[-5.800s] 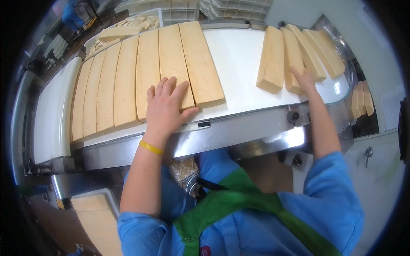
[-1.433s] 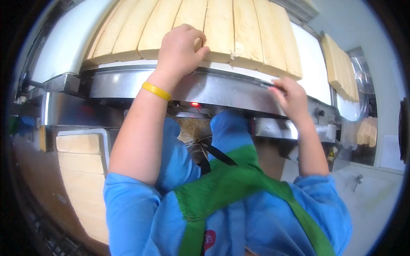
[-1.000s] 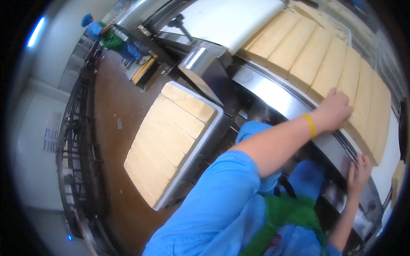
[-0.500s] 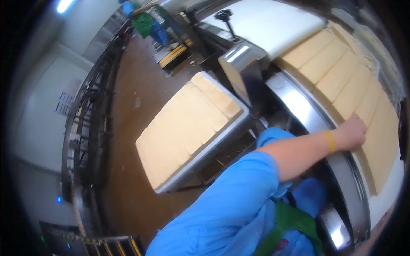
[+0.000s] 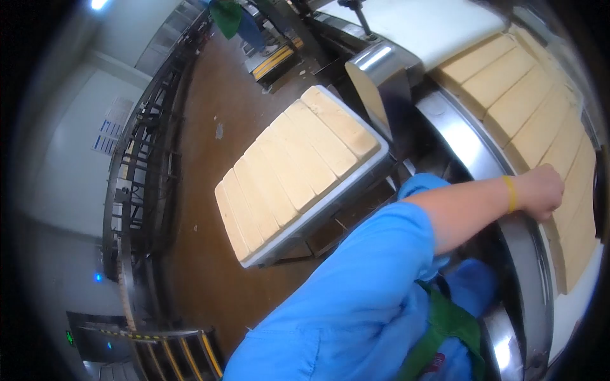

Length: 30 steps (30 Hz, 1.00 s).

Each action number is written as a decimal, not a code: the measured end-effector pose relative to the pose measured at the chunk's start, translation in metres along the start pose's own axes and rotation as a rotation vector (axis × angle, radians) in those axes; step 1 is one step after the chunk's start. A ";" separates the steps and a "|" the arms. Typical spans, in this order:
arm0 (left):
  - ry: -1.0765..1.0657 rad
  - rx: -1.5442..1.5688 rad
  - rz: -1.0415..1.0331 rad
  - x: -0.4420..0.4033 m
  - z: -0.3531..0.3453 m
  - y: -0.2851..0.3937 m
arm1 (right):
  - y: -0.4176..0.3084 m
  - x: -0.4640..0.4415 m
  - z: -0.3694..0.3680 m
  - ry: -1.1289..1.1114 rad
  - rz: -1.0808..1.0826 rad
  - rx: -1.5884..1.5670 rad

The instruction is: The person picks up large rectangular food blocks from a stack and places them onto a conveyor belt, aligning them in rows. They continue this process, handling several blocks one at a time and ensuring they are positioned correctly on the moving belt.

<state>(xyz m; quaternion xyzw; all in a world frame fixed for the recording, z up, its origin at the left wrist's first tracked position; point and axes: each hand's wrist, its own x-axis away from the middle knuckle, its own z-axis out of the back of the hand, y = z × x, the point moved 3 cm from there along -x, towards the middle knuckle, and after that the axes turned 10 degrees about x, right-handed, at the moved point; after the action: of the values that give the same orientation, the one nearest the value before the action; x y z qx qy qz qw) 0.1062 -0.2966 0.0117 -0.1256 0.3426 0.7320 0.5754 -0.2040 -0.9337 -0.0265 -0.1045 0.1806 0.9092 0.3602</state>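
A brown floor (image 5: 197, 209) spans the frame's center-left. At center, a tray (image 5: 318, 207) holds pale blocks (image 5: 286, 159) side by side. At right, a row of long slabs (image 5: 527, 108) lies on a white surface (image 5: 581, 305). The left hand (image 5: 543, 192), fingers curled, touches the slabs' near ends; I cannot tell whether it grips. The right hand is out of view, its state unknown. A yellow wristband (image 5: 510, 193) circles the left wrist.

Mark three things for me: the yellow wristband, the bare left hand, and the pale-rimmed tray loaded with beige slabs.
Yellow wristband (image 5: 510, 193): head view, middle of the band.
Bare left hand (image 5: 542, 190): head view, back of the hand.
Pale-rimmed tray (image 5: 366, 166): head view, lower right rim.
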 end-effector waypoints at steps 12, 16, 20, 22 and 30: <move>0.113 0.127 -0.060 0.009 0.008 0.011 | -0.069 0.017 0.041 -0.080 0.067 0.193; 0.140 0.148 -0.067 -0.001 0.005 0.007 | -0.019 0.081 0.063 -0.045 0.195 0.120; 0.069 0.117 -0.047 -0.011 0.003 0.014 | 0.000 0.102 0.055 -0.042 0.077 0.028; 0.001 0.159 -0.034 -0.013 0.002 0.022 | -0.002 0.113 0.061 -0.046 -0.046 0.004; -0.035 0.082 0.075 -0.013 0.005 0.023 | -0.150 0.123 0.081 -0.357 -0.599 -1.556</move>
<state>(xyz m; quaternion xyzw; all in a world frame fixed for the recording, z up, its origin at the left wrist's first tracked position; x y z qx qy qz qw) 0.0898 -0.3054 0.0310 -0.0764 0.3666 0.7404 0.5582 -0.1930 -0.7240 -0.0299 -0.2207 -0.5902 0.6438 0.4342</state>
